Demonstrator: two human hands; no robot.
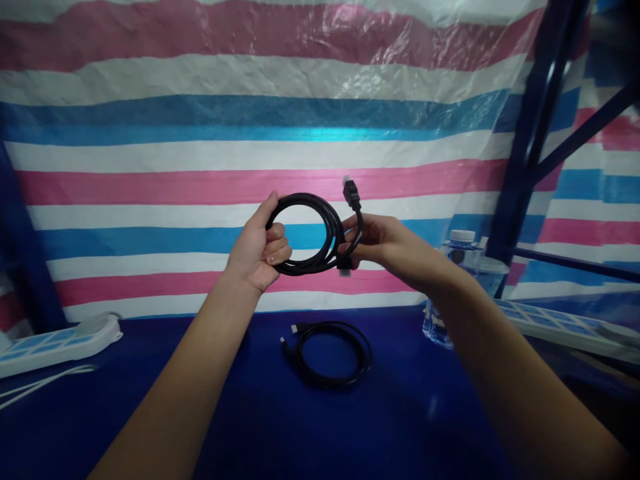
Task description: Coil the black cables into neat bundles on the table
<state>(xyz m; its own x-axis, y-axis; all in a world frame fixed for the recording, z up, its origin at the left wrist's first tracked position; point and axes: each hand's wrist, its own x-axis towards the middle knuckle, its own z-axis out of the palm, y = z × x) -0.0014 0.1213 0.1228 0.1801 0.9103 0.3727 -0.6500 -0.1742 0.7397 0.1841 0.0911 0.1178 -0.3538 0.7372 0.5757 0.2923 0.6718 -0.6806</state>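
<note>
Left hand [263, 243] clasps, right hand [383, 239] pinches a coiled black cable [334, 230]; a slackened grip could spill loops toward the table's [415, 427] far edge.

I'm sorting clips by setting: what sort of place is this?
Probably a makeshift work booth: a striped plastic sheet hangs behind a blue tabletop, with a dark blue frame at the right.

The cable [333, 230] sits between left hand [257, 247] and right hand [380, 240], above the table [410, 413]; a second cable [330, 381] lies on the table; at left, a power strip [60, 343], a cord [77, 371] before it; at right, a bottle [460, 252], then another strip [560, 323]; behind, a sheet [280, 77].
</note>
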